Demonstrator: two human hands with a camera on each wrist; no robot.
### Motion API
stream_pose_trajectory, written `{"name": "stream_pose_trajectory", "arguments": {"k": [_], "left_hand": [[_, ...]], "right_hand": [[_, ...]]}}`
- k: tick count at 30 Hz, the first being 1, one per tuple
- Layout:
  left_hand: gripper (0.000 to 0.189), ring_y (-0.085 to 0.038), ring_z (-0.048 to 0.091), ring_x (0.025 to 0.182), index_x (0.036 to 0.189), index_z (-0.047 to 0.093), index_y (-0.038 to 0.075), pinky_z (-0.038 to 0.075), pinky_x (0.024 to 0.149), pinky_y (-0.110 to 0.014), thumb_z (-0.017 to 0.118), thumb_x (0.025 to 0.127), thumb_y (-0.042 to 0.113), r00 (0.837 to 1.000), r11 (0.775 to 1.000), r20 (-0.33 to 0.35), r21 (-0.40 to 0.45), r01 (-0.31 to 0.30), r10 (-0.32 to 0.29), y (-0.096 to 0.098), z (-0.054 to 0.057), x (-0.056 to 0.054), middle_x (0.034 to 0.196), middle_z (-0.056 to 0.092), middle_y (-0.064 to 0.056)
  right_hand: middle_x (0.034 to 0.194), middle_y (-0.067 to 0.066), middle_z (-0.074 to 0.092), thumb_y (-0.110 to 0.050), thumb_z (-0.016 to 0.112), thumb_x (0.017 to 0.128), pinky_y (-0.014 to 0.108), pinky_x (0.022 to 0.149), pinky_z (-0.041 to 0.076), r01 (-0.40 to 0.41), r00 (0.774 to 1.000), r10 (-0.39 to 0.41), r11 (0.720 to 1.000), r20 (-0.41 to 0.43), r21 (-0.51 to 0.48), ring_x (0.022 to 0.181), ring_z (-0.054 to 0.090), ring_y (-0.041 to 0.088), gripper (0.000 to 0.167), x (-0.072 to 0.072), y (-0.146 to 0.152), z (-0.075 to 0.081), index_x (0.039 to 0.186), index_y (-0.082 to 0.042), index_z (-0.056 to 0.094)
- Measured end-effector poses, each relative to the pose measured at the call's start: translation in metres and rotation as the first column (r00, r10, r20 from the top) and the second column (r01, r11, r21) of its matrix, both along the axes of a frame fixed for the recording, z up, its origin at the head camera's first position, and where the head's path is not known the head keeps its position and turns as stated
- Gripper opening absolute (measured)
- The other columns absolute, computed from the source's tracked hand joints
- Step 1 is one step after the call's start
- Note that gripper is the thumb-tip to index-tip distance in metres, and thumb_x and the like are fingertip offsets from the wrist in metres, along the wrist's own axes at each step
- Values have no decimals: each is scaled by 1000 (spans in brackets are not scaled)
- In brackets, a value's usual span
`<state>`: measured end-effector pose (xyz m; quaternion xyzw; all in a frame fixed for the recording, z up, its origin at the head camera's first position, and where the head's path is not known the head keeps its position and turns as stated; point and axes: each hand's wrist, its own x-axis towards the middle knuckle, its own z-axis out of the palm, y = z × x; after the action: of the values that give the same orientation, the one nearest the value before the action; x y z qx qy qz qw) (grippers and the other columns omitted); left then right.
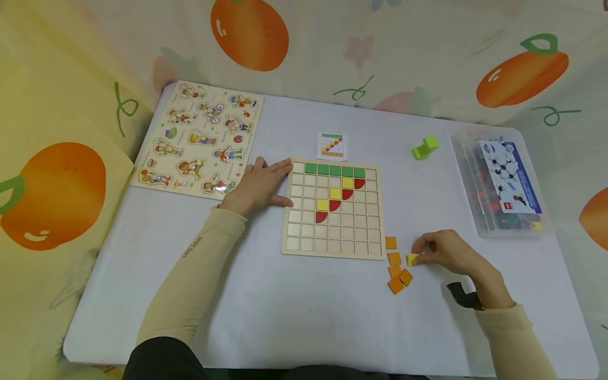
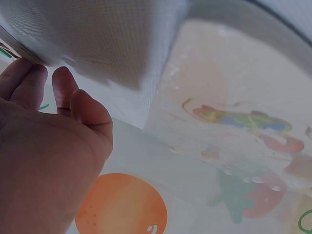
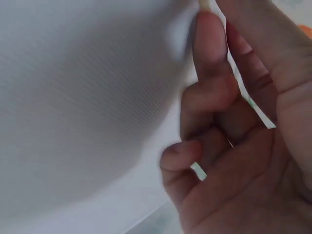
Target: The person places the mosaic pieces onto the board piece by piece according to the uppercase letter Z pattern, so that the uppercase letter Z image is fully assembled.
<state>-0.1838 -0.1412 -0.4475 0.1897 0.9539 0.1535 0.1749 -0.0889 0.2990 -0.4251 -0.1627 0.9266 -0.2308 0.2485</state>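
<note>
Left sleeve (image 1: 192, 285): over the surface's (image 1: 275, 311) near edge.
Left grip (image 1: 258, 184): spread at the mid-surface board's (image 1: 335, 232) left edge, likely steadying it.
Orange tiles (image 1: 395, 271): by its near right corner, seemingly handy.
Right grip (image 1: 446, 253): pinching yellow piece (image 1: 411, 259) beside them.

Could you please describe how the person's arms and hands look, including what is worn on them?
The left hand and the right hand wear no gloves. The close-fitting beige fabric left sleeve carries small dark lettering; black cloth shows nearer the body. The beige fabric right sleeve has a curved black strap-like piece beside its wrist end.
</note>
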Motion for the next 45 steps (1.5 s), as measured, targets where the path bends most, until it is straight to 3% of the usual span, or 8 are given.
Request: {"name": "stream_pose_trajectory", "arguments": {"k": [4, 7, 11, 14, 21, 33, 37, 45], "left_hand": [[102, -30, 39, 112, 164, 31, 17, 33, 91, -43, 77, 81, 56, 1000, 1000, 3, 0, 1, -1, 1, -1, 0, 174, 26, 3], [102, -30, 39, 113, 164, 31, 18, 32, 92, -42, 77, 81, 56, 1000, 1000, 8, 0, -5, 5, 1, -1, 1, 174, 26, 4], [103, -29, 38, 111, 164, 30, 18, 32, 90, -41, 77, 81, 56, 1000, 1000, 10, 1, -8, 8, 0, -1, 1, 174, 26, 4], [103, -29, 38, 110, 164, 30, 17, 32, 89, -42, 77, 81, 56, 1000, 1000, 9, -7, 2, -1, 0, 0, 0, 174, 25, 3], [103, -29, 37, 110, 164, 29, 16, 33, 90, -42, 75, 83, 59, 1000, 999, 2, -42, 28, -28, 2, 0, -1, 174, 25, 2], [102, -30, 39, 115, 164, 30, 16, 35, 95, -44, 77, 83, 57, 1000, 999, 8, -37, 10, -10, 1, 3, 1, 174, 24, 2], [102, -30, 39, 116, 164, 31, 16, 35, 96, -45, 78, 83, 56, 1000, 1000, 9, -27, 10, -9, 1, 3, 1, 174, 25, 2], [101, -30, 39, 116, 164, 31, 17, 34, 96, -44, 77, 83, 56, 1000, 1000, 10, -21, 0, 1, 1, 2, 1, 174, 25, 3]], "right_hand": [[75, -6, 62, -20, 86, 82, 21, 63, 38, 34, 999, -34, 999, -3, -15, 71, 44, 3, 17, -7, -1, 4, 84, -11, 72], [77, -2, 66, -18, 84, 85, 21, 64, 40, 62, 996, -64, 998, -67, -27, 73, 47, 5, 14, -18, -9, 7, 85, -9, 74], [81, 5, 71, -18, 81, 89, 23, 61, 39, 99, 986, -106, 993, -129, -58, 73, 49, 13, 14, -38, -35, 10, 91, -5, 76], [86, 10, 73, -20, 80, 90, 24, 60, 37, 119, 986, -126, 990, -110, -76, 74, 50, 18, 17, -53, -61, 12, 95, -4, 76], [89, 12, 76, -21, 82, 88, 27, 71, 44, 51, 993, -63, 992, -101, -118, 80, 62, 22, 19, -77, -117, 5, 94, -3, 77], [94, 8, 79, -24, 83, 87, 25, 72, 43, -71, 992, 55, 988, -115, -139, 83, 59, 17, 17, -75, -198, 4, 92, -8, 83], [94, 5, 74, -27, 82, 89, 27, 77, 44, -85, 993, 78, 994, -92, -73, 92, 59, 18, 16, -74, -210, 2, 89, -10, 84], [82, -1, 80, -28, 83, 88, 24, 67, 44, -116, 990, 117, 993, -83, 19, 86, 63, 14, 15, -76, -220, -4, 86, -13, 85]]}}
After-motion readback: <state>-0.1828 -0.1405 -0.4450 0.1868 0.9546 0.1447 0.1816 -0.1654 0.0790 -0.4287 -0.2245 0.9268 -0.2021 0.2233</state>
